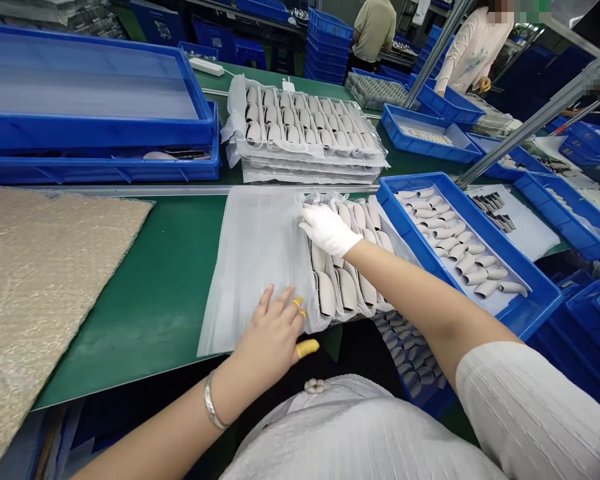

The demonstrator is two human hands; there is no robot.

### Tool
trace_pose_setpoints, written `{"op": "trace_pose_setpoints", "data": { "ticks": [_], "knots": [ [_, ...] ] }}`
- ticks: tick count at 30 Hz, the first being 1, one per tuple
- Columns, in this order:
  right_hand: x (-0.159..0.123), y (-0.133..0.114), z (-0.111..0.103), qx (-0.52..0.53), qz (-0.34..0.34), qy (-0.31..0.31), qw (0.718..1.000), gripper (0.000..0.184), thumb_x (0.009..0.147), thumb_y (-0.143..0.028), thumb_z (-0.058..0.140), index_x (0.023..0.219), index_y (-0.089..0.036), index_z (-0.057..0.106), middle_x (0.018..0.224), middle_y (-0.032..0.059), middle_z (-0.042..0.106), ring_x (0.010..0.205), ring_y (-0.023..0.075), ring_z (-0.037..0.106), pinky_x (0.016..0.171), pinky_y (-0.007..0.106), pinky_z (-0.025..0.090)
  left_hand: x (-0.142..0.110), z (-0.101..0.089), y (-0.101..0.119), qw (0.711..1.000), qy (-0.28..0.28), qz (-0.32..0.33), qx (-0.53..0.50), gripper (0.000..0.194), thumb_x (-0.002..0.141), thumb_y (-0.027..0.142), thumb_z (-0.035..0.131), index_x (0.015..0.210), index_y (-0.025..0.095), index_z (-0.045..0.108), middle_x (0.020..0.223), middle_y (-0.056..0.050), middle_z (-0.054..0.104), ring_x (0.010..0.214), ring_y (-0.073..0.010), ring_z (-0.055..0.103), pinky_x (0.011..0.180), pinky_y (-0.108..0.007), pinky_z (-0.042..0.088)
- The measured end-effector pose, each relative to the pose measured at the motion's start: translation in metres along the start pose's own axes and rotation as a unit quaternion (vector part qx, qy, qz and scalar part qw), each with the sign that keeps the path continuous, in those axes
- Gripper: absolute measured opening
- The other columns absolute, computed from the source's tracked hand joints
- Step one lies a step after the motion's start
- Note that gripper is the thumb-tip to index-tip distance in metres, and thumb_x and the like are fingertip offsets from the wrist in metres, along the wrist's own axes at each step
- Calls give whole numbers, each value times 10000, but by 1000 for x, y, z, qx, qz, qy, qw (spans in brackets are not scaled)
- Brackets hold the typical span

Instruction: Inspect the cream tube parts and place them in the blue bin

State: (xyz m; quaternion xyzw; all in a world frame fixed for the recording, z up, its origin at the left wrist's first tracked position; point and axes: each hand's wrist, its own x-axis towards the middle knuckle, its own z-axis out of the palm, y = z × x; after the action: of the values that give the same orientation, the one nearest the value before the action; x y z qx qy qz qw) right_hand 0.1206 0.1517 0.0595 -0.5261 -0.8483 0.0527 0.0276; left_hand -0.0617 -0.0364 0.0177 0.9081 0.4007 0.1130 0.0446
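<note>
A white foam sheet (253,257) lies on the green table (160,287), partly covering rows of beige curved parts (350,280). My left hand (275,330), bare with yellow finger cots, rests flat on the sheet's near edge, fingers spread. My right hand (327,230), in a white glove, presses on the sheet's far right edge where it meets the parts, fingers bent over the edge.
A blue bin (523,310) with loose beige parts stands to the right. Stacked wrapped trays of parts (305,133) sit behind. Blue crates (95,127) at the left back, a beige mat (35,280) at the left. Two people work in the background.
</note>
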Motion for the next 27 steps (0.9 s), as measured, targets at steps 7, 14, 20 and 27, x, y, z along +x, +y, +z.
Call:
{"op": "trace_pose_setpoints", "data": {
  "ticks": [7, 14, 20, 27],
  "knots": [
    [91, -8, 13, -87, 32, -87, 992, 332, 948, -200, 481, 1236, -128, 630, 1223, 186, 661, 1155, 332, 508, 991, 492, 363, 15, 17, 9, 995, -72, 67, 20, 200, 829, 358, 717, 895, 181, 654, 867, -66, 648, 903, -272, 631, 1166, -569, 330],
    [86, -15, 39, -107, 46, -76, 990, 418, 864, -72, 476, 1256, -89, 618, 1314, 215, 597, 1283, 364, 385, 1076, 565, 234, 17, 25, 11, 995, -60, 76, -3, 94, 830, 141, 615, 902, 201, 618, 852, -39, 617, 844, -244, 607, 1162, -543, 340],
    [71, -20, 10, -94, 44, -57, 993, 388, 915, -130, 464, 1255, -172, 646, 1239, 140, 668, 1239, 332, 459, 1117, 601, 164, 19, 26, 21, 997, -47, 66, -8, 127, 840, 179, 628, 965, 202, 624, 953, -77, 677, 985, -291, 641, 1142, -593, 344],
    [-31, 53, -50, 94, 10, 109, 990, 334, 1036, -372, 444, 1164, -197, 698, 1151, 56, 708, 1085, 186, 599, 979, 268, 401, -20, 49, 13, 991, 114, 64, 26, 313, 869, 271, 582, 1180, 235, 589, 1187, -109, 702, 1298, -348, 548, 1167, -570, 293]
  ]
}}
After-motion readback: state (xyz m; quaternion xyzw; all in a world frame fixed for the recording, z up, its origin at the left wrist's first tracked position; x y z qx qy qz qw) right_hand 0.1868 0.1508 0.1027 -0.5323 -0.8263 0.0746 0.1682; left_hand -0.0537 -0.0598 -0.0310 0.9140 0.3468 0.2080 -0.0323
